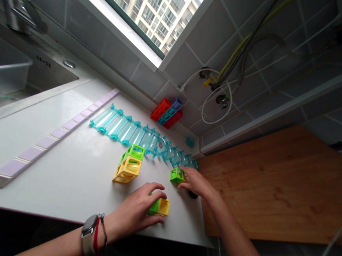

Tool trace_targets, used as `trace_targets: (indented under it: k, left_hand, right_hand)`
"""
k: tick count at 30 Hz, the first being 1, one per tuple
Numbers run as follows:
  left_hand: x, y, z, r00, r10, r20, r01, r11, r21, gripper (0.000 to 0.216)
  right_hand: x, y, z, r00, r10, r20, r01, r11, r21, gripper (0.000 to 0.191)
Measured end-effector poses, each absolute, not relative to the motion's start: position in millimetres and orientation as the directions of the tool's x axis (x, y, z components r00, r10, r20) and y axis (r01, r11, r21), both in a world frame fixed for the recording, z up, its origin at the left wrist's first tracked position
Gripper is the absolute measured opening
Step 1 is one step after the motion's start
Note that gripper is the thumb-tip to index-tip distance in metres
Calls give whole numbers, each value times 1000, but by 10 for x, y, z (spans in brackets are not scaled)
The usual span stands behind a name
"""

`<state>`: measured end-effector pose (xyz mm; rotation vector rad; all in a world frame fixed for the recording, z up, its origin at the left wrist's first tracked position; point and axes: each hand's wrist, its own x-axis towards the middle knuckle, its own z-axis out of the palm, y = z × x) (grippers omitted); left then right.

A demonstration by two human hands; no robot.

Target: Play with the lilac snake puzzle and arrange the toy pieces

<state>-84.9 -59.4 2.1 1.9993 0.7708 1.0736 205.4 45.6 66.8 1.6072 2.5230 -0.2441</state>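
Note:
Near the counter's front edge my left hand (140,206) is closed around a small green and yellow toy block piece (163,206), its fingers hiding most of the green part. Farther right, my right hand (195,180) has its fingers on a green block (176,175); a bit of yellow shows under the fingertips. Left of both hands stands a stack of green and yellow hollow blocks (128,168). Behind them, clear teal plastic track pieces (125,128) lie in a long row, running close to my right hand.
Red, blue and purple blocks (167,112) stand by the tiled wall. A lilac segmented strip (55,135) crosses the white counter (74,177) beside the sink (52,69). At the right rests a wooden board (285,191). Cables and pipes (242,52) hang on the wall.

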Motion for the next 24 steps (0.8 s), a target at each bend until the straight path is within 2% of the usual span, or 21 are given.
trace_targets:
  k: [2,3,5,7,9,12,14,19,24]
  left_hand:
    - [-969,-576,200,455,702,549,136,-663,736,36]
    - [-1061,-550,307,443,659,608,108,-712,693,31]
    - [-1298,-464,520,384,587,713,51,-784,618,20]
    - [-1563,-353,683,225,618,753,99,-784,613,15]
    - [-1774,-252,753,84,753,653,256,-649,716,23]
    - [-1860,-174,676,50,896,441,464,-412,784,72]
    - [-1775,-167,556,75,941,329,548,-314,775,94]
    - [-1584,-141,350,74,986,152,603,-166,780,78]
    - [-1785,-14,315,266,950,165,495,-281,822,69]
  right_hand:
    - [1932,392,752,-414,896,-161,910,414,-37,97]
    - [1842,357,808,-420,899,-126,907,420,-27,96]
    - [1601,293,937,-469,882,-34,883,469,-14,81]
    - [1291,250,1061,-564,826,25,825,564,-33,64]
    - [950,252,1146,-651,758,45,756,653,-52,57]
    - [482,354,1170,-730,680,74,678,733,-45,65]
    - [253,469,1135,-776,629,55,628,778,-27,68]
    - [83,743,1066,-806,591,-45,592,806,-15,48]
    - [297,815,1139,-789,608,-85,614,781,-116,44]
